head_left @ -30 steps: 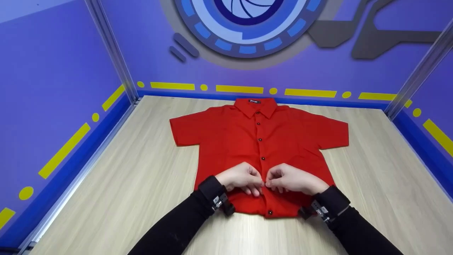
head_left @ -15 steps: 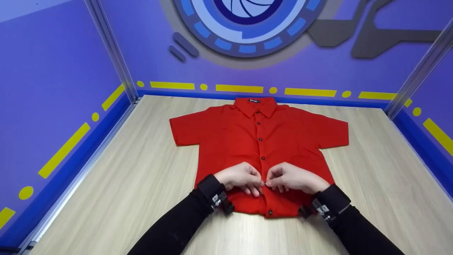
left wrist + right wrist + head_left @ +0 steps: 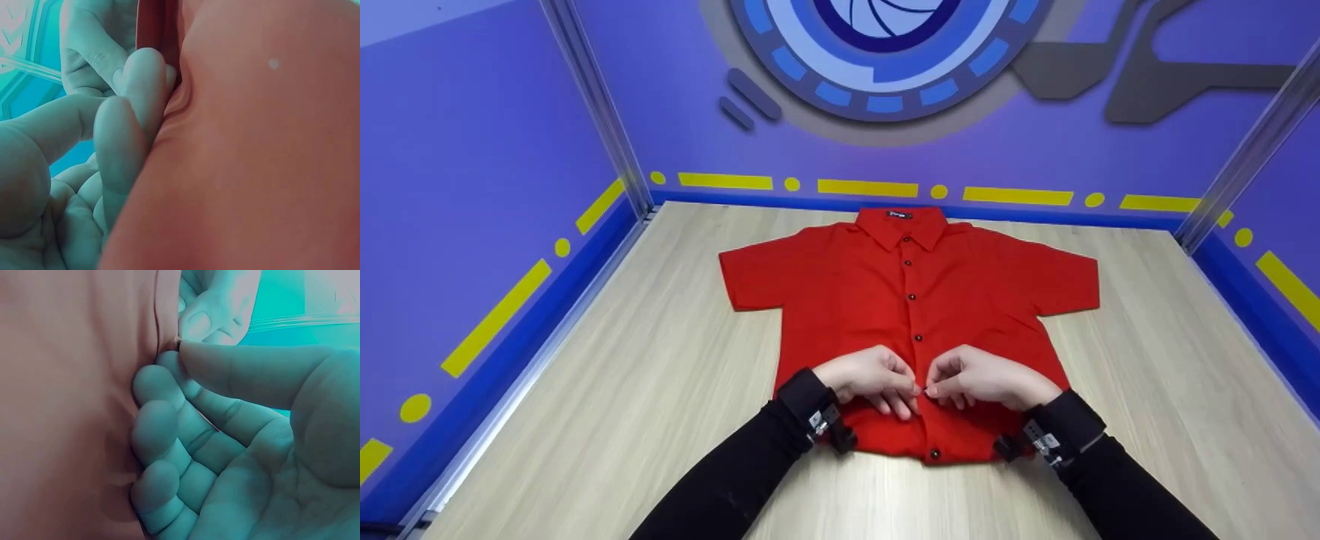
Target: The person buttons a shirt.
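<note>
A red short-sleeved shirt point(image 3: 840, 315) lies front up on the table, collar at the far side. Over the lower part of its placket, my left hand point(image 3: 877, 377) pinches the cloth at the front edge. Facing it from the other side, my right hand point(image 3: 986, 379) pinches a small dark button point(image 3: 178, 344) between thumb and index finger. The two sets of fingertips almost meet. Nearer the hem sits another dark button point(image 3: 935, 454), and several more run up to the collar. In the left wrist view, the shirt cloth point(image 3: 253, 146) hides part of the fingers.
The light wood table point(image 3: 607, 360) extends around the shirt. Blue-purple panels point(image 3: 472, 187) with yellow markings enclose the back and both sides, with metal posts point(image 3: 600, 105) at the corners. Black bands point(image 3: 1063, 427) with small cameras sit on both wrists.
Both hands stay almost in place at the placket. The dark button at the right fingertips shows more than a second ago. The shirt has barely shifted.
</note>
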Available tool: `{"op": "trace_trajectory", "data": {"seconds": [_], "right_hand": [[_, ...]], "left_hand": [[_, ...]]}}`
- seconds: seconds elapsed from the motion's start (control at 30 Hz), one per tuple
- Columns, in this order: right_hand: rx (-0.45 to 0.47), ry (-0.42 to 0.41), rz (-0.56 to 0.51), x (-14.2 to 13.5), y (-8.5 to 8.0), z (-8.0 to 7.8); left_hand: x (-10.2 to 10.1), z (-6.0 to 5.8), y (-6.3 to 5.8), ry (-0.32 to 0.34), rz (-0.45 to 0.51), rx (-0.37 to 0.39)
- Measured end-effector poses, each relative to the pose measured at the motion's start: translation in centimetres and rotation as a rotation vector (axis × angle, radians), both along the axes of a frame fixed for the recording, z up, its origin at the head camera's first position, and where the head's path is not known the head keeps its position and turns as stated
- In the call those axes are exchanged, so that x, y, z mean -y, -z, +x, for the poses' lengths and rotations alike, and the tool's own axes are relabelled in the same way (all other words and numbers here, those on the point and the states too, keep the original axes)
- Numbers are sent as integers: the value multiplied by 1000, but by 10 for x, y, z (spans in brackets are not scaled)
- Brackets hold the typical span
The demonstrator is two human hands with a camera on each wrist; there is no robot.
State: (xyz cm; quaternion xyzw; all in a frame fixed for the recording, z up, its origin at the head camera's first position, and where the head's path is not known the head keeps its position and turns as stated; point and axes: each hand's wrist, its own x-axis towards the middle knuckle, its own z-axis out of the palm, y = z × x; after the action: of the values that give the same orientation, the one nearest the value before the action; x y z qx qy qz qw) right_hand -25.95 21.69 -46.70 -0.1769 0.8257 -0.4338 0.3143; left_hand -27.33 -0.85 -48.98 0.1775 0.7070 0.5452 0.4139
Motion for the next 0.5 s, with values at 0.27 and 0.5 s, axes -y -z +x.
{"op": "trace_trajectory", "data": {"seconds": [0.27, 0.5], "right_hand": [[30, -3, 17, -2, 0, 1], [42, -22, 19, -4, 1, 0]], "left_hand": [[-1, 2, -1, 23, -15, -40], [-2, 4, 0, 23, -20, -66]]}}
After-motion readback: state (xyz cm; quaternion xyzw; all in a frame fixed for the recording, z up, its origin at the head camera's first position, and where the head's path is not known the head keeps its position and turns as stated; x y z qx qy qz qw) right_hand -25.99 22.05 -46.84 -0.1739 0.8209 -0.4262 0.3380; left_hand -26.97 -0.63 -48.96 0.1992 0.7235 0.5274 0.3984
